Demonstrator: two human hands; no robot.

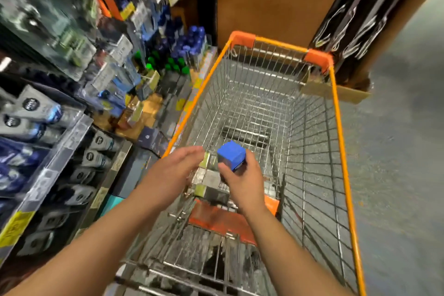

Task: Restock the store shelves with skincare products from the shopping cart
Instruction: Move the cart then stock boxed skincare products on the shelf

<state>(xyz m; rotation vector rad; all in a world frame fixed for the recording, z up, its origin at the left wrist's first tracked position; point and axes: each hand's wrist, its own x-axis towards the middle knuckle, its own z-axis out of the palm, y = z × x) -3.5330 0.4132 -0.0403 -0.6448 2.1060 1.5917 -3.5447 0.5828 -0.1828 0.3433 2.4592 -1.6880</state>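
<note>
While motion blur smears the shelves (60,127), right hand (242,180) grips a blue box (231,155); left hand (177,170) spreads flat, empty.

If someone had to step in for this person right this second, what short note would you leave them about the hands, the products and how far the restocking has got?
Right hand: grips a small blue box above the shopping cart.
Left hand: open, fingers straight, holding nothing, hovering close beside the box.
Still in the cart: a cluster of grey and green boxes near the handle end, under the hands; the far part of the basket shows only bare wire.
Shelves: to the left, already crowded with tubes and bottles; the picture is blurred, so free slots are hard to pick out.
Done: one box lifted out.
Left: shelve the blue box, then the remaining boxes.
</note>
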